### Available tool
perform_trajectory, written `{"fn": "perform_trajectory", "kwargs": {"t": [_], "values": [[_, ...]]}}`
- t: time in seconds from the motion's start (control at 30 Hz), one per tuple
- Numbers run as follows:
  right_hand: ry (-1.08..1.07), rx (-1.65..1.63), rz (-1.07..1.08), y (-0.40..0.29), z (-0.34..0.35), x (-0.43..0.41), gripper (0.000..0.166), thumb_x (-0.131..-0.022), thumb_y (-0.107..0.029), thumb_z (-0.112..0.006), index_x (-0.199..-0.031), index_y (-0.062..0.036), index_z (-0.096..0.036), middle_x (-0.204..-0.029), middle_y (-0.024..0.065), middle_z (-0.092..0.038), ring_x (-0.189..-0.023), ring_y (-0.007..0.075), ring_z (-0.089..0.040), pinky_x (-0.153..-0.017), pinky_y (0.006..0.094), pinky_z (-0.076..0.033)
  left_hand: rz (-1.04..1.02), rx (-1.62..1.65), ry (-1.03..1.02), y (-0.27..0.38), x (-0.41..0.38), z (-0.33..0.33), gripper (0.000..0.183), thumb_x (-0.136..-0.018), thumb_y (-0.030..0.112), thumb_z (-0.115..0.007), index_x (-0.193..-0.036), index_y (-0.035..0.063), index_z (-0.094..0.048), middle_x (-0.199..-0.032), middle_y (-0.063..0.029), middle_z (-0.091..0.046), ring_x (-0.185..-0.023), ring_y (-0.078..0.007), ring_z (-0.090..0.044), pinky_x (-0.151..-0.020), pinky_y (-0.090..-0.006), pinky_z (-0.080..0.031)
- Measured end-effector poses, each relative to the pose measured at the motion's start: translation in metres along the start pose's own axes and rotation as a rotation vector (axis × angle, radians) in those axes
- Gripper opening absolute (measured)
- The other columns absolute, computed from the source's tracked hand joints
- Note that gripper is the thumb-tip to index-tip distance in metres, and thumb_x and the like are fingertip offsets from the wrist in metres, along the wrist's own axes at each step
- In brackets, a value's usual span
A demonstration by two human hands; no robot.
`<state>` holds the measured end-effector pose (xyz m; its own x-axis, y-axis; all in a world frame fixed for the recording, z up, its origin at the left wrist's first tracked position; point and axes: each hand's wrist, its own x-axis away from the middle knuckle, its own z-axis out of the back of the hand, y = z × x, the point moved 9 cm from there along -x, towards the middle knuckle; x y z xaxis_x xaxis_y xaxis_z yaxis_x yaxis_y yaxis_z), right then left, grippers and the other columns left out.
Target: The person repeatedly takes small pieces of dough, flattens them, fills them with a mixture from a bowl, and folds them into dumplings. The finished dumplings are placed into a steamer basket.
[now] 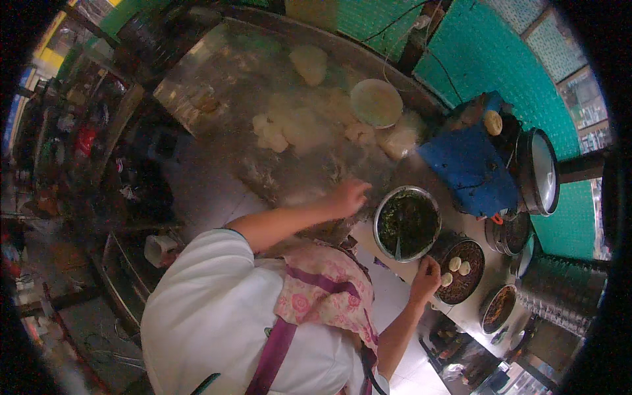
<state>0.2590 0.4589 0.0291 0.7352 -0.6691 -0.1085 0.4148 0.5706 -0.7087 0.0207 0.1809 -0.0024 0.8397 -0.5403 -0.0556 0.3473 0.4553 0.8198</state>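
Note:
My left hand [348, 197] hovers over the near edge of the floury worktable [316, 168], left of a metal bowl [377, 232]. It is blurred, its fingers are partly curled and apart, and I see nothing in it. Dark green chopped filling [410, 217] fills that bowl, and a spoon [398, 247] leans inside. My right hand [427, 279] is between the bowl and a round steamer tray [481, 276], fingers bent together; whether they pinch anything is unclear. Three pale buns [455, 264] sit on the tray's brown lining, one close to my right fingers.
Several dough pieces [269, 133] lie on the table, with a pale round bowl [376, 103] and a plastic bag [399, 140] beyond. A blue cloth [469, 163], a large upright pan or lid [543, 173] and another round tray [498, 308] stand to the right.

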Motion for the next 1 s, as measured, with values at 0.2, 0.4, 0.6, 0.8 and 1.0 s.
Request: {"fn": "perform_trajectory", "kwargs": {"t": [0.2,0.4,0.6,0.8,1.0], "values": [[-0.05,-0.05,-0.066,-0.016,-0.019,0.025,0.018,-0.091,-0.013,-0.063,-0.1,0.0016,-0.068,-0.088,0.0098,-0.069,-0.08,0.0166,-0.064,-0.073,0.0312,-0.051,-0.052,-0.639,-0.006,-0.136,0.015,0.066,0.028,-0.085,0.02,-0.058,-0.104,0.0028,-0.067,-0.11,-0.0192,-0.062,-0.107,-0.0358,-0.057,-0.091,-0.0441,-0.046],[-0.062,0.003,-0.047,-0.044,-0.028,0.032,0.016,-0.091,-0.013,-0.064,-0.097,0.0008,-0.068,-0.079,0.0084,-0.067,-0.071,0.0156,-0.06,-0.066,0.0306,-0.048,0.08,-0.819,-0.138,-0.11,-0.04,0.127,0.038,-0.082,0.014,-0.058,-0.119,0.0069,-0.06,-0.114,-0.0168,-0.063,-0.102,-0.0375,-0.06,-0.087,-0.0528,-0.048],[-0.068,0.005,-0.121,-0.071,-0.035,0.029,0.019,-0.092,-0.016,-0.061,-0.095,0.0011,-0.069,-0.075,0.0107,-0.066,-0.067,0.0149,-0.058,-0.063,0.0319,-0.047,0.081,-0.63,-0.139,-0.081,-0.07,0.136,0.057,-0.086,0.012,-0.053,-0.141,0.0072,-0.04,-0.137,-0.0198,-0.049,-0.119,-0.0387,-0.053,-0.101,-0.053,-0.043],[-0.017,0.082,-0.031,-0.04,-0.046,0.029,0.017,-0.09,-0.014,-0.063,-0.095,0.0009,-0.069,-0.073,0.0105,-0.065,-0.064,0.0149,-0.058,-0.062,0.0311,-0.048,0.341,-0.431,-0.195,-0.163,-0.098,0.101,0.053,-0.09,0.017,-0.052,-0.142,0.0091,-0.042,-0.139,-0.0196,-0.047,-0.122,-0.0386,-0.05,-0.099,-0.0536,-0.043],[-0.044,-0.026,-0.07,-0.063,-0.051,0.021,0.015,-0.089,-0.012,-0.064,-0.096,0.0006,-0.069,-0.074,0.0081,-0.066,-0.067,0.0127,-0.059,-0.063,0.0289,-0.048,0.077,-0.607,-0.211,-0.152,-0.091,0.111,0.05,-0.084,0.03,-0.066,-0.127,0.0076,-0.056,-0.123,-0.0189,-0.06,-0.103,-0.0361,-0.061,-0.088,-0.0459,-0.05]]}}
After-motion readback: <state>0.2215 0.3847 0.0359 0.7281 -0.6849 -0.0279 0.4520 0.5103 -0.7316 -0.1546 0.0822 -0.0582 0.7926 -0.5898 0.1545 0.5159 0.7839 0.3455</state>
